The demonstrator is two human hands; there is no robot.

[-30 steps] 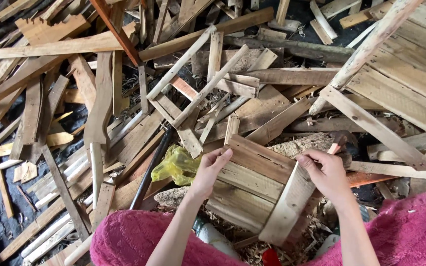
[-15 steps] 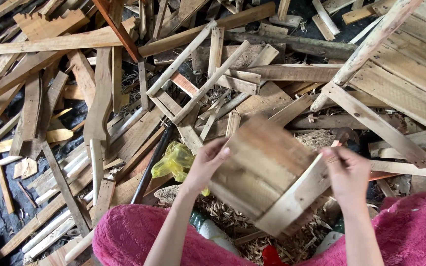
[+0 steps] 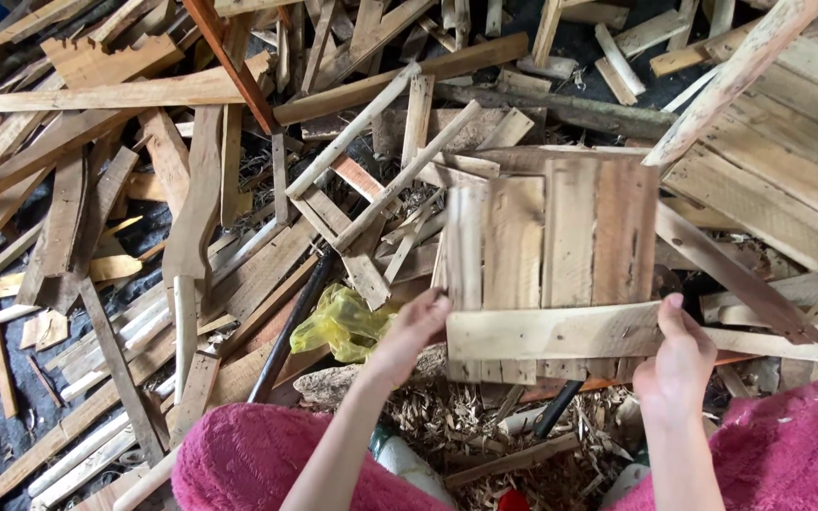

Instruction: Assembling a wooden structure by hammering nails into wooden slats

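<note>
Above a heap of scrap planks [image 3: 125, 237], both hands lift a slatted wooden panel [image 3: 551, 255]: left hand [image 3: 416, 331] pinches its seven-o'clock corner, right hand [image 3: 679, 355] grips the crossbar's five-o'clock end. A crumpled yellow plastic bag [image 3: 343, 322] lies at nine o'clock of the left hand.

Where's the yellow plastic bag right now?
In the head view, the yellow plastic bag lies left of centre among the scrap wood, just left of the left hand gripping the slatted wooden panel.

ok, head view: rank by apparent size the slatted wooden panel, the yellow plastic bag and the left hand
1. slatted wooden panel, clearly largest, though it is lifted toward the camera, which inflates it.
2. and 3. yellow plastic bag and left hand: these look about alike, and the bag lies lower down, so no ranking.
</note>
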